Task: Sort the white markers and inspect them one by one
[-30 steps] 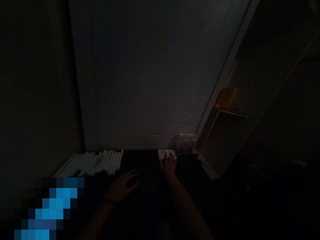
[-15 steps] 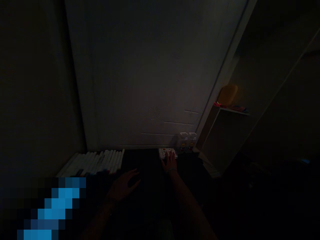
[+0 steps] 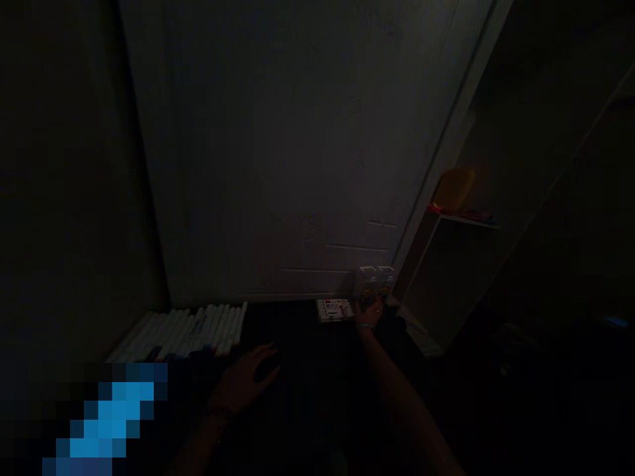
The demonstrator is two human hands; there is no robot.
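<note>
Dim light covers a pale panel (image 3: 268, 145) standing behind a dark tabletop (image 3: 302, 370); to its right, an orange object (image 3: 454, 188) sits on a low cabinet (image 3: 449, 284). Along the tabletop's left side lies a row of white marker pens (image 3: 196, 330), side by side. Close to the panel's foot is a small white printed pack (image 3: 330, 311), and just right of it stand two clear containers (image 3: 367, 283) with labels. At the front of these containers is the right hand (image 3: 371, 313), a band (image 3: 366, 326) around its wrist; whether its fingers grip one is too dark to tell. Well apart, the left hand (image 3: 244, 377) is empty, its fingers spread and loosely curved, thumb apart, near the pens.
</note>
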